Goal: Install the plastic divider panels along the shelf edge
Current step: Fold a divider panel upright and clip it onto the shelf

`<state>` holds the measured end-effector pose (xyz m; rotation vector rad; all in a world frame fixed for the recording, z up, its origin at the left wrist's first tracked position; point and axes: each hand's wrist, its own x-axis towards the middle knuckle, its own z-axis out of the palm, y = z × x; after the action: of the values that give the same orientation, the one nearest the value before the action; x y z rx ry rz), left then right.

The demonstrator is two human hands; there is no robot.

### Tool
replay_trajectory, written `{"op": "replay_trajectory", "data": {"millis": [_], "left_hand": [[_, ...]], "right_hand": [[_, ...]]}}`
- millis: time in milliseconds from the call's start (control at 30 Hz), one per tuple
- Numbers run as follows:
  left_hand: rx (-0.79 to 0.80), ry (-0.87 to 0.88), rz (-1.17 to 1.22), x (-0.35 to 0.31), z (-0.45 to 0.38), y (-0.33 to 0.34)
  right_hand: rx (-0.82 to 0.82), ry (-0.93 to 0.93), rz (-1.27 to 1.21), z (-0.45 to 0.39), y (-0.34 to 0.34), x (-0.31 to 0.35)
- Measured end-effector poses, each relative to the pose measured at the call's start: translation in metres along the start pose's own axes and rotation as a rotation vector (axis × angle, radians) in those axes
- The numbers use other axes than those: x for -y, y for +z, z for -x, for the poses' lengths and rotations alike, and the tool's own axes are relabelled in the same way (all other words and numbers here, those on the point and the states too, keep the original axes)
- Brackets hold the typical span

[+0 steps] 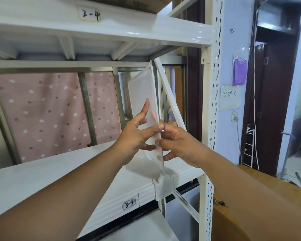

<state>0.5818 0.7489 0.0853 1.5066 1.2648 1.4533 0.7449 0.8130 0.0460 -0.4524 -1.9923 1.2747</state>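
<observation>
The white metal rack [214, 101] fills most of the frame; its upper beam [111, 30] runs across the top, and the shelf [42, 180] being fitted crosses the lower half from the left edge to the centre. The divider panel [144, 94], a translucent white sheet, stands on edge right of centre, leaning slightly left at its top, between the shelf and the beam above. The left grip [137, 136] holds its left face with spread fingers, thumb hooked over the front edge; the right grip [179, 145] pinches that edge from the other side, thumb in front, fingers showing faintly through the plastic. Below them, a white clip [163, 187] sits over the shelf's front lip, just right of the label [129, 204] marked 3-4.

Risks, as I judge them: the panel's foot may miss the clip's slot or seat crooked, because of that lean; pressing down hard on so thin a sheet could bow or crack it; the clip might slide along the lip.

Whether the foot is already in the slot is hard to make out; the panel's top corner is lost against the rear frame, and both arms are cut off at the bottom edge.
</observation>
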Motion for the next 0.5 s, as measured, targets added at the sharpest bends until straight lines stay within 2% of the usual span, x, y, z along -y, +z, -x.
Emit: {"op": "replay_trajectory", "data": {"millis": [200,500], "left_hand": [[-0.012,0.01,-0.07,0.001,-0.004,0.004],[-0.083,0.049,-0.07,0.01,0.0,0.002]], "right_hand": [[-0.064,-0.018,0.007,0.0,0.003,-0.004],[-0.073,-0.013,0.075,0.001,0.013,-0.004]]}}
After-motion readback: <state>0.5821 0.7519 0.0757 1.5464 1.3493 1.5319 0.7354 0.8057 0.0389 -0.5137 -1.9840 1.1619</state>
